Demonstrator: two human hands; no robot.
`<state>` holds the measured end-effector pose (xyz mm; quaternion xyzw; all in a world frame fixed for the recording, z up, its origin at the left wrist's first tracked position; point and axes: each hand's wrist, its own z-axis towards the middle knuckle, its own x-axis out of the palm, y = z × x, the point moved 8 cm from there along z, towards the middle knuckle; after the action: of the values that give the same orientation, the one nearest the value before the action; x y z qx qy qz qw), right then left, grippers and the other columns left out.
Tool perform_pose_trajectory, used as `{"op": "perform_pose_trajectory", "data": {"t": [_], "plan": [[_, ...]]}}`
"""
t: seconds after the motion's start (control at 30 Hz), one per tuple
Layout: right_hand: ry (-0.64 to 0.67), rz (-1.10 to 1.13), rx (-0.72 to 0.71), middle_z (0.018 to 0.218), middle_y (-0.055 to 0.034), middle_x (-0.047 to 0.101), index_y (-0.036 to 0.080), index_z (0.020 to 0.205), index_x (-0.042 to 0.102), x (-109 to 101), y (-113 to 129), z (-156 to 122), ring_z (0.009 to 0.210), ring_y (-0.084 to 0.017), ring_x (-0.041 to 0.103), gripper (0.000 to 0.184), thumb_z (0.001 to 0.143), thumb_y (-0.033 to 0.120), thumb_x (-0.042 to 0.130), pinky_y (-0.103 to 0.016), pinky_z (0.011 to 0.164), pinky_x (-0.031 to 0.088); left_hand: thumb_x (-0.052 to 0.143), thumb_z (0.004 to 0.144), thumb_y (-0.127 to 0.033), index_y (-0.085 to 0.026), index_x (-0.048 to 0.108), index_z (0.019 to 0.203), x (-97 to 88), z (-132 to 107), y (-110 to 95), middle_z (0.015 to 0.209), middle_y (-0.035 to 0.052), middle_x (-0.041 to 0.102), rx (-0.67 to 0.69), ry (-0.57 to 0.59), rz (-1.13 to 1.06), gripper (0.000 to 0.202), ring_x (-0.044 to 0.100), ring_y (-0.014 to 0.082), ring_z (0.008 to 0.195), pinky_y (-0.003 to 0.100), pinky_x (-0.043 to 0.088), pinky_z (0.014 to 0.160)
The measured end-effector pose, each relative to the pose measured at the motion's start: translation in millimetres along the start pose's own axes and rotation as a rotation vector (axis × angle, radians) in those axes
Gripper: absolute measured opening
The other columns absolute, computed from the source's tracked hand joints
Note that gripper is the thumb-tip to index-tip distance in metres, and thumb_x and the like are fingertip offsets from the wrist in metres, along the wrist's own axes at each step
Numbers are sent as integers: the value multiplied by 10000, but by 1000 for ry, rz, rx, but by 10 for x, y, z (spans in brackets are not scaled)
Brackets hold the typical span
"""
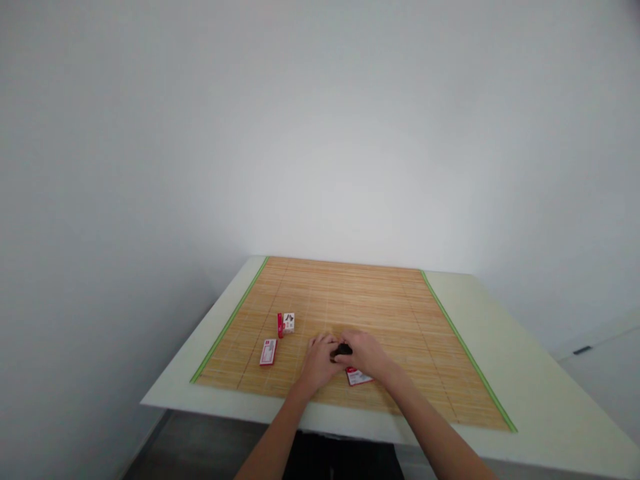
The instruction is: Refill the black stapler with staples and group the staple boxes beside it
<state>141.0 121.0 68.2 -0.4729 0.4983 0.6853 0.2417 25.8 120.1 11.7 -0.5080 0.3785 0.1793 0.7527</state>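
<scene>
My left hand (pixel 320 358) and my right hand (pixel 363 351) meet above the bamboo mat, close to its front edge. Between them is a small black object (pixel 341 351), with the fingers of both hands curled round it. Its kind is hidden by the fingers. Partly under my right hand lies a red and white box (pixel 359 378), flat on the mat. To the left of my left hand rests another flat red and white box (pixel 268 352). Farther back stands a small white box (pixel 289 322) with a dark picture on it, beside a narrow red box face (pixel 280 325).
The bamboo mat (pixel 345 293) with green edging covers much of the white table (pixel 520 360). A plain wall (pixel 340 133) rises behind the table, and another borders the left side. At the right, a dark handle-like piece (pixel 583 350) shows on a white surface.
</scene>
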Motion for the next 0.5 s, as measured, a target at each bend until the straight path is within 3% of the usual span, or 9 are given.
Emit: {"op": "perform_pose_trajectory", "data": {"t": [0.13, 0.23, 0.4, 0.5], "plan": [[3, 122, -74, 1043, -43, 714, 267, 974, 761, -164, -160, -174, 1016, -239, 634, 176, 809, 324, 786, -320, 888, 463, 749, 840, -540, -284, 748, 1024, 6, -11, 3, 1098, 46, 677, -6, -5, -6, 315, 540, 289, 1107, 406, 354, 967], [-19, 252, 0, 1019, -47, 719, 258, 1036, 774, -190, -390, -330, 984, -238, 644, 200, 860, 331, 713, -337, 884, 478, 768, 834, -514, -295, 721, 1136, -33, -13, 2, 1174, 46, 671, -10, -38, -40, 376, 540, 287, 1149, 410, 364, 996], [-261, 273, 221, 970, -74, 721, 220, 1068, 768, -118, -769, -579, 900, -250, 646, 307, 872, 434, 666, -343, 796, 492, 631, 946, -401, -313, 646, 1307, -161, -33, -35, 1285, 52, 649, -15, -126, -105, 373, 540, 265, 1215, 420, 366, 1055], [-413, 291, 308, 936, -82, 728, 210, 1047, 762, -37, -856, -710, 844, -253, 646, 361, 887, 507, 635, -348, 757, 493, 637, 923, -425, -308, 665, 1276, -139, -96, -154, 1171, 57, 683, 21, -55, -107, 373, 577, 275, 1141, 429, 386, 1024]]}}
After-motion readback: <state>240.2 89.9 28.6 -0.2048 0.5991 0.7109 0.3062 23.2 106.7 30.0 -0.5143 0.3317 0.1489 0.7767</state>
